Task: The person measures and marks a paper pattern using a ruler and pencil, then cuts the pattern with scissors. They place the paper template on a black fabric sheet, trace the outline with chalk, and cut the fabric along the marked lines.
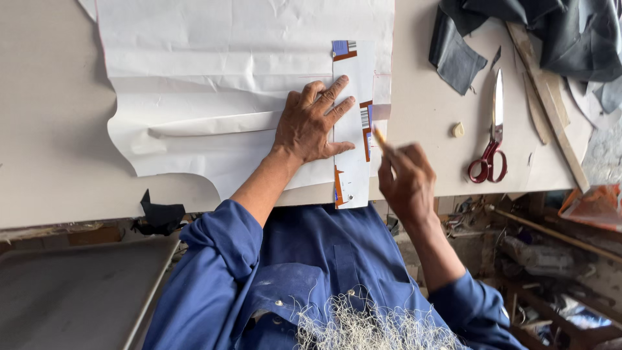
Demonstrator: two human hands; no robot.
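The left hand [310,126] lies flat with fingers spread, pressing a narrow card strip [352,123] onto the white sheet [214,84] on the counter [52,129] — its grip wide, pinning rather than grasping. The right hand [405,178] pinches a small pencil-like marker [380,137] (blurred) just beside the strip's right edge. No drawn line shows along that edge, so the marking looks barely begun — the red-handled scissors [492,139] lie apart, untouched.

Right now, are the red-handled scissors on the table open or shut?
Shut. The scissors lie flat on the table with both blades together as one strip and the red handle loops side by side.
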